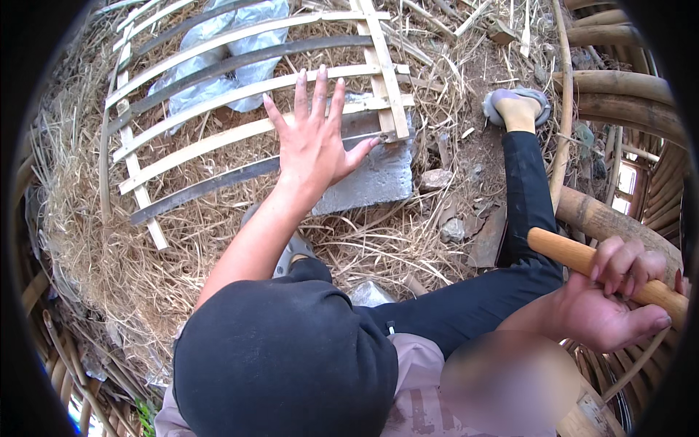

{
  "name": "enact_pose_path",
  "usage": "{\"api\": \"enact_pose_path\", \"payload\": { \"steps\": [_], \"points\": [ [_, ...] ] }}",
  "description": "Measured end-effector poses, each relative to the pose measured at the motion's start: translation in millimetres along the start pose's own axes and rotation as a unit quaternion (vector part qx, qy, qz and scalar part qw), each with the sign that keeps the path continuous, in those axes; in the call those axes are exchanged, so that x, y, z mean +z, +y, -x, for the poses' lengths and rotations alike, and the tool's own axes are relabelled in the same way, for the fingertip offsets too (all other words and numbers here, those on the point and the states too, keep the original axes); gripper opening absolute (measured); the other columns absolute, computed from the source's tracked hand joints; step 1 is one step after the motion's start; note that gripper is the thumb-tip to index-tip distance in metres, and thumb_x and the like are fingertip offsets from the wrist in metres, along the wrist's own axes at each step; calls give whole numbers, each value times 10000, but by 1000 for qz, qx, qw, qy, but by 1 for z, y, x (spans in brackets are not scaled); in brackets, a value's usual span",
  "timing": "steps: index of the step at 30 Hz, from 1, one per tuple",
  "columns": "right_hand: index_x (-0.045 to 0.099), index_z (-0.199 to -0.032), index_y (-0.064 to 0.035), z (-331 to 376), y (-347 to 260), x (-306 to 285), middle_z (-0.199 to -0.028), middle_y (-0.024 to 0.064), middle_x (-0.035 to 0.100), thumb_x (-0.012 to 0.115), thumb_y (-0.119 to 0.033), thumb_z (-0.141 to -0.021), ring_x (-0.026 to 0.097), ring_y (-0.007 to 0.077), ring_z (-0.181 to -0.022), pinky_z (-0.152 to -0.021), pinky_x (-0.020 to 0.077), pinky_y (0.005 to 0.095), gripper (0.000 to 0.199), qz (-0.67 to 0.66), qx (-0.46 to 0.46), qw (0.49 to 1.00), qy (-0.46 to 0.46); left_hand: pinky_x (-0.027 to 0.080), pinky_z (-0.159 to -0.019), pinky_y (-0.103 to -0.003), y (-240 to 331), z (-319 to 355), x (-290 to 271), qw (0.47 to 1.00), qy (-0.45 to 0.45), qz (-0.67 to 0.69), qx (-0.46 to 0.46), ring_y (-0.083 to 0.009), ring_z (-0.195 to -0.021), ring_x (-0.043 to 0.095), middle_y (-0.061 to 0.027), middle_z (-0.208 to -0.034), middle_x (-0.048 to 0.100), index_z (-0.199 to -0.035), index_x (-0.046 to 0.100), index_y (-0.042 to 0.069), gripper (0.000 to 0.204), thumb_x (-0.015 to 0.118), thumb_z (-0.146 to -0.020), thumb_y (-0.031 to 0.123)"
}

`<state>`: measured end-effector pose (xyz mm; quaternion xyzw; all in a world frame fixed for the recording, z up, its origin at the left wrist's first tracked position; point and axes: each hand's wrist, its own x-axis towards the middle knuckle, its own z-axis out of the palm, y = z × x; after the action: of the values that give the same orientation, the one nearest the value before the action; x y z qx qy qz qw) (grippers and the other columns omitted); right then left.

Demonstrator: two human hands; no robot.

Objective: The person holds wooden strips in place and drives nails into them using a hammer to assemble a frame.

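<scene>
My left hand [313, 142] lies palm down with its fingers spread over a lattice of wooden slats [390, 80]. Its thumb reaches to the dark slat near the lattice's right crosspiece. Pale and dark slats cross two end pieces, and the right end rests over a grey concrete block [371, 180]. Off to the right, my right hand [617, 295] is closed around a smooth, round wooden handle [561, 250]. The handle's far end runs out of sight at the right, so whatever it belongs to is hidden.
Dry straw [218, 218] covers the ground. Clear plastic sheeting [247, 54] lies beneath the slats. Stones [435, 179] and wood scraps lie right of the block. Thick bamboo poles [619, 87] line the right side. My outstretched leg [528, 189] crosses between block and poles.
</scene>
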<state>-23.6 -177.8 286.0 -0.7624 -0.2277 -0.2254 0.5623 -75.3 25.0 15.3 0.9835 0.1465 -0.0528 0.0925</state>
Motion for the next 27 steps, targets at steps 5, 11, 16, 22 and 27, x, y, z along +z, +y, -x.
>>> {"api": "enact_pose_path", "payload": {
  "steps": [5,11,16,22,27],
  "points": [
    [494,-1219,-10,-2,10,-34,-690,3,363,532,-452,-1052,346,80,-506,-407,308,219,474,-50,21,998,-31,19,-1141,-776,7,0,-8,999,32,27,15,-359,-1575,60,-115,-1713,108,-1624,257,153,1019,428,-876,824],
    [496,-1075,-53,29,-9,-89,-669,-32,399,519,-284,-1085,327,15,-479,-404,264,179,232,59,246,965,-75,37,-1156,-750,-13,12,-6,997,45,49,46,-375,-1567,102,-150,-1687,191,-1591,324,106,970,499,-892,755],
    [501,-1092,-63,52,-62,-166,-653,-56,363,527,-286,-1082,297,1,-464,-395,244,176,224,53,304,950,-37,266,-1200,-562,-39,45,-31,932,199,219,209,-381,-1504,305,-173,-1585,402,-1473,499,78,688,751,-877,313],
    [501,-1192,-56,94,-109,-227,-697,-45,367,548,-317,-1072,291,0,-462,-387,245,164,291,-22,334,942,39,443,-1068,-502,-69,159,-34,901,253,346,-70,-366,-1300,559,-187,-1355,625,-1331,632,56,451,693,-931,255],
    [451,-1241,-26,114,-141,-248,-702,-38,364,539,-348,-1070,299,4,-461,-375,256,157,375,-117,302,942,87,452,-1055,-495,-68,213,-17,768,-12,567,-299,-367,-1276,573,-191,-1330,636,-1321,636,51,435,683,-939,255]
  ]
}}
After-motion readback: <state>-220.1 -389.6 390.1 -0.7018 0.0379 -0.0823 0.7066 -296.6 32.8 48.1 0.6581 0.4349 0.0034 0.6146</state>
